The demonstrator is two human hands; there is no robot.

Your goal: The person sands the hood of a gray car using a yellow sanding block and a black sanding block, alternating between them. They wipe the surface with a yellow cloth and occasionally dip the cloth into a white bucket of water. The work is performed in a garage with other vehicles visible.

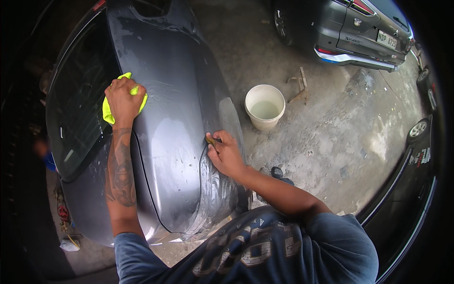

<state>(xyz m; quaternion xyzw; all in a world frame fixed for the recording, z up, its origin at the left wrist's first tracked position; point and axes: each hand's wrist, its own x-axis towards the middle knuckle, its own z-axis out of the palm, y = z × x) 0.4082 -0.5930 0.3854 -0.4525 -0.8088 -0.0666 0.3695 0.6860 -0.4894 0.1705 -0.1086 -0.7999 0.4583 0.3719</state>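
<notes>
Glossy grey metal car body (165, 102) here, dark-blue-shirted person (326, 251), milky smear (208, 189) running their way
Left hand (124, 98) clutches neon-yellow fabric cloth (109, 112) against the car; right hand (228, 154), nearer the smear, pinches a small olive-brown pad (211, 140) at its far end.

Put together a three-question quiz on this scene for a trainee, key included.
1. Multiple choice: which hand pinches the small olive-brown piece?
A) left
B) right
C) both
2. True or false: the round white plastic bucket is upside down.
3. Fill in the colour: the left hand grips a crumpled, bright ____ cloth on the glossy grey car.

Key:
1. B, the right hand.
2. False; it stands upright on the grey concrete floor, its open top showing.
3. Yellow-green.
</notes>
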